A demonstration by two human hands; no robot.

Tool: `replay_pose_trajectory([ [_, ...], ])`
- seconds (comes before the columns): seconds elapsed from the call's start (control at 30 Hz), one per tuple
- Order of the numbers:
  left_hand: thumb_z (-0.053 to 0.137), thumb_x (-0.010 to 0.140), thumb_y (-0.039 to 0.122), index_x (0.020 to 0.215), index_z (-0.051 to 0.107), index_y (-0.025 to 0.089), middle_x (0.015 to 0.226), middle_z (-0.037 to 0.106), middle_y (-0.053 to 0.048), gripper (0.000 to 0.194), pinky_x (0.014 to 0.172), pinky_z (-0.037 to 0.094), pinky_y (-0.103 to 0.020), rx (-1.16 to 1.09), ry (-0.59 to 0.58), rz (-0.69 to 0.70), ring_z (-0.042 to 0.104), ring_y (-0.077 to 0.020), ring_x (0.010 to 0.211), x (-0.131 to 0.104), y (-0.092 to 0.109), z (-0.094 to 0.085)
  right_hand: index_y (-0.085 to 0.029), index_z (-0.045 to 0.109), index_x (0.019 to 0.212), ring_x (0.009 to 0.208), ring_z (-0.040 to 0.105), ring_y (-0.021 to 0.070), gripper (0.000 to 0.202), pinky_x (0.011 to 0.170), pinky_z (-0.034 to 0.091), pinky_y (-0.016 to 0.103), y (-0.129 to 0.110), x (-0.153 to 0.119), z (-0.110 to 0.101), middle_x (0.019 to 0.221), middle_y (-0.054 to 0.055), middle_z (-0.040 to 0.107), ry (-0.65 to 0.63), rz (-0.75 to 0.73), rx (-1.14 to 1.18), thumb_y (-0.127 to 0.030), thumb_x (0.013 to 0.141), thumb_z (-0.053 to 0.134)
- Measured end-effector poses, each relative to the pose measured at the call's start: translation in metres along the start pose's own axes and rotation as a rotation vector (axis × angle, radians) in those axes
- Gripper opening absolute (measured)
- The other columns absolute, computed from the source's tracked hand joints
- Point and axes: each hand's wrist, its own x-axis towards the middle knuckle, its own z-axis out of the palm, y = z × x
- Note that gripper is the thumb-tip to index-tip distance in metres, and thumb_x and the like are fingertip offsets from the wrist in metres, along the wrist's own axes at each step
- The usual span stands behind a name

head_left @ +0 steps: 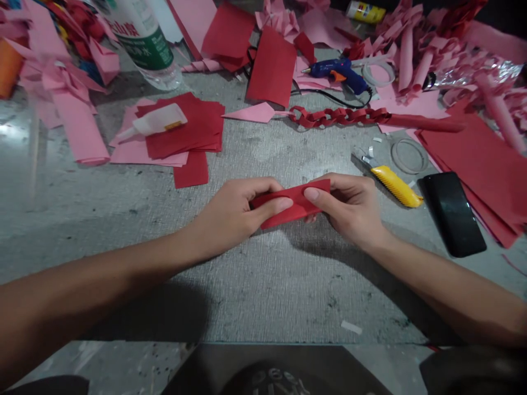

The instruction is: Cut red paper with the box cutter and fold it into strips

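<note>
Between my two hands is a folded strip of red paper, held just above the grey table. My left hand grips its left end, thumb on top and fingers behind. At the other end my right hand pinches the strip with the thumb pressed on its face; the fingertips underneath are mostly hidden. Beyond the hands lies a red paper chain with a pink pointed paper piece at its left end. A yellow utility knife rests right of my right hand.
A black phone lies at right beside red paper sheets. Clear tape and a blue glue gun lie farther back. A glue bottle tops stacked red paper. A water bottle stands back left. Pink paper pieces crowd the back.
</note>
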Motion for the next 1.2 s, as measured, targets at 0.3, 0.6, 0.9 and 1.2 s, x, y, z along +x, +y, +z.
replay_pose_trajectory([
  [0.3,0.061,0.108,0.043,0.085,0.074,0.022,0.069,0.062,0.005,0.034,0.058,0.036,-0.027,0.07,0.014,0.01,0.048,-0.01,0.059,-0.0002,0.0001,0.0003,-0.025,0.08,0.083,0.055,0.066,0.0159,0.029,0.056,0.058,0.032,0.001,-0.0005,-0.0006,0.067,0.0,0.074,0.018,-0.004,-0.033,-0.051,0.097,0.083],
  [0.6,0.059,0.11,0.043,0.091,0.076,0.023,0.07,0.064,0.005,0.032,0.059,0.036,-0.027,0.113,0.008,0.027,0.05,-0.0105,0.061,-0.001,-0.0002,0.0,-0.024,0.079,0.081,0.054,0.066,0.0153,0.031,0.056,0.058,0.031,-0.0035,0.0011,0.0014,0.065,-0.001,0.073,0.011,-0.008,-0.03,-0.051,0.096,0.083],
  [0.9,0.057,0.11,0.046,0.098,0.078,0.026,0.077,0.07,0.004,0.032,0.065,0.041,-0.028,0.183,0.023,0.046,0.056,-0.0127,0.066,-0.0015,-0.0022,0.0007,-0.024,0.082,0.087,0.055,0.067,0.0151,0.025,0.056,0.06,0.031,-0.0042,0.0018,0.0021,0.065,-0.001,0.075,0.004,-0.004,0.008,-0.048,0.095,0.085],
  [1.2,0.07,0.103,0.051,0.098,0.078,0.025,0.078,0.073,0.003,0.028,0.059,0.043,-0.025,0.052,0.05,-0.013,0.06,-0.0118,0.065,-0.0012,-0.0015,0.0003,-0.024,0.082,0.088,0.056,0.067,0.015,0.025,0.056,0.062,0.031,0.0013,0.0022,0.0011,0.068,-0.001,0.075,0.044,0.02,0.059,-0.048,0.093,0.087],
])
